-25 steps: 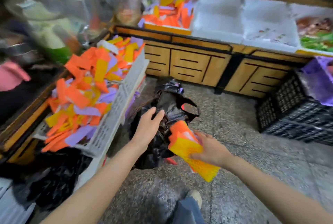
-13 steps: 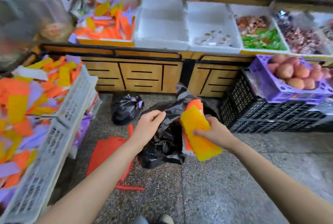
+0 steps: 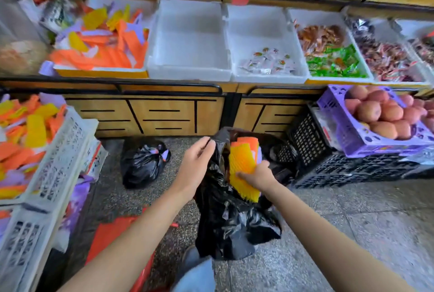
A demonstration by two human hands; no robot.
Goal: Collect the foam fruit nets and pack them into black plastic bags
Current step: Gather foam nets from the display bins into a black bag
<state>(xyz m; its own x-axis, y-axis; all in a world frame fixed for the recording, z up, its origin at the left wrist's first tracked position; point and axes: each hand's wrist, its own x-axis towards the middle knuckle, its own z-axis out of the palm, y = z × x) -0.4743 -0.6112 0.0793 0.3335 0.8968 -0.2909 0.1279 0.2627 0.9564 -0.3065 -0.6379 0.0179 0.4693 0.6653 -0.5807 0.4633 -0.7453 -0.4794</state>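
My left hand pinches the top edge of a black plastic bag that hangs down in front of me. Beside it my right hand grips a stack of yellow and orange foam fruit nets, held upright at the bag's mouth. Many more foam nets, orange, yellow and purple, fill a white crate at my left, and another pile of nets lies in a tray on the shelf at the back left. A tied full black bag sits on the floor below the shelf.
White shelf bins run along the back, some holding wrapped snacks. A purple crate of apples rests on black crates at the right. A red plastic sheet lies on the speckled floor by my feet.
My view has swung right and up from the white crate toward the shelf. The stack of nets has risen from beside the bag to its mouth; my left hand keeps hold of the bag's edge.
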